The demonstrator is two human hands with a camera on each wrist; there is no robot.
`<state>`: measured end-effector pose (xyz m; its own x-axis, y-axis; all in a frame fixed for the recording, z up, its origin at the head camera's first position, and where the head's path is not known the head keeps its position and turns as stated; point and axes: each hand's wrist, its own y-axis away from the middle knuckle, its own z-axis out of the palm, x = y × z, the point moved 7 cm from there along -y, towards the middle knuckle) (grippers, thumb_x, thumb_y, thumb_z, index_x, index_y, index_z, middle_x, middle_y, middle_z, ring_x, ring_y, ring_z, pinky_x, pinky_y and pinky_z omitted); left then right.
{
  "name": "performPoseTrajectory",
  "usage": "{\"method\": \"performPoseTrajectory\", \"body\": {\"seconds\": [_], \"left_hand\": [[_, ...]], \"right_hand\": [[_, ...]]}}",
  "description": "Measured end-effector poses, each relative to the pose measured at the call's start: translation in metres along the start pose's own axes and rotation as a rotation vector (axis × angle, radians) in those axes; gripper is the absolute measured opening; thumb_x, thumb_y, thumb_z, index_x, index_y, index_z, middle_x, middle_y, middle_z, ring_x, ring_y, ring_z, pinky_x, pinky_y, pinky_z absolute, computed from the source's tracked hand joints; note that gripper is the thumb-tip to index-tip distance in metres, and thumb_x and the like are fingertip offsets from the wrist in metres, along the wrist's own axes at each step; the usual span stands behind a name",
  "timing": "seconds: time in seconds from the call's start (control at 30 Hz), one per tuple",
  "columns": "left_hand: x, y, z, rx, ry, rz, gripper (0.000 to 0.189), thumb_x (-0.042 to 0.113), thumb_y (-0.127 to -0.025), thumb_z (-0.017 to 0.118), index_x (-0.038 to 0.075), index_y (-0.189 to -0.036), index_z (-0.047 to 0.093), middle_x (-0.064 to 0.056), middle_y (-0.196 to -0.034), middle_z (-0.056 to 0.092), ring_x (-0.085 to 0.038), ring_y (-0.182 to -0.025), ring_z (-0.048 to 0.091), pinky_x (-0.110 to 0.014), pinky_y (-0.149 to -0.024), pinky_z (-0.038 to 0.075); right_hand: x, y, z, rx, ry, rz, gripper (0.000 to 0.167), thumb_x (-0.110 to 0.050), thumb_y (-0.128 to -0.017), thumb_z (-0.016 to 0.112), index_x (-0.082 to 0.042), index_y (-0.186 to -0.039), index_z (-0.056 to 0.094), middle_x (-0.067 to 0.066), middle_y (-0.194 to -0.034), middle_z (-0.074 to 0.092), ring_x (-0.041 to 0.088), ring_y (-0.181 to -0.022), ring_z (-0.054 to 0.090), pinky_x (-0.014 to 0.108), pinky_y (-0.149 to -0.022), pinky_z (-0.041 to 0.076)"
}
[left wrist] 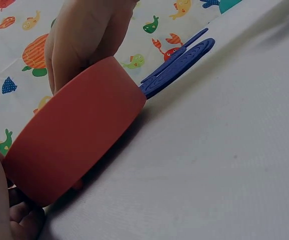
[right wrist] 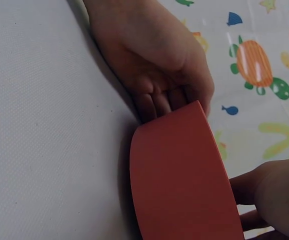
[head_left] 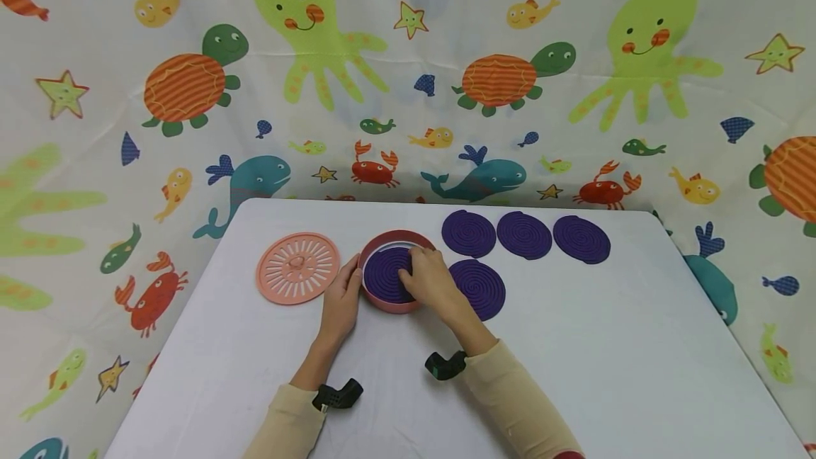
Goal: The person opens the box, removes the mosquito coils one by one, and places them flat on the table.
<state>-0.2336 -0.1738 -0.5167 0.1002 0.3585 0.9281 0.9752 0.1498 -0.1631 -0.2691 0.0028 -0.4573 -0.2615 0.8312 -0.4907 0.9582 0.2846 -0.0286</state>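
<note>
In the head view a round, coral-red box is at the middle of the table, with a purple spiral-ridged coaster inside it. My left hand grips the box's left wall, and its fingers curl round the lower edge in the left wrist view. Over the right side of the rim reaches my right hand, thumb and fingers bent at the coaster's right edge. In the left wrist view the box wall hides the right fingertips.
A coral slotted lid lies left of the box. Three matching coasters form a row at the back right, ending in the rightmost coaster. Another coaster lies beside the right hand. A sea-animal curtain hangs behind the white table.
</note>
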Motion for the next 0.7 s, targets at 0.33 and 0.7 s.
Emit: {"method": "performPoseTrajectory", "body": {"seconds": [0.33,0.7], "left_hand": [[0.0002,-0.0006,0.0015,-0.004,-0.001,0.000,0.044,0.026,-0.107,0.046,0.008,-0.147,0.050,-0.009,-0.149,0.054,-0.022,-0.143,0.047,-0.040,-0.120,0.038],[0.0000,0.0000,0.0008,-0.008,-0.008,0.007,0.044,0.026,-0.107,0.046,0.008,-0.148,0.050,-0.010,-0.149,0.054,-0.023,-0.143,0.047,-0.042,-0.120,0.038]], "right_hand": [[0.0013,0.0014,0.0024,-0.008,0.031,0.027,0.043,-0.023,-0.096,0.066,0.007,-0.126,0.060,0.027,-0.127,0.064,0.043,-0.116,0.058,0.050,-0.102,0.053],[0.0007,0.0029,-0.0003,0.057,0.009,-0.009,0.042,-0.022,-0.095,0.067,0.008,-0.124,0.062,0.028,-0.121,0.065,0.043,-0.114,0.060,0.050,-0.103,0.052]]}}
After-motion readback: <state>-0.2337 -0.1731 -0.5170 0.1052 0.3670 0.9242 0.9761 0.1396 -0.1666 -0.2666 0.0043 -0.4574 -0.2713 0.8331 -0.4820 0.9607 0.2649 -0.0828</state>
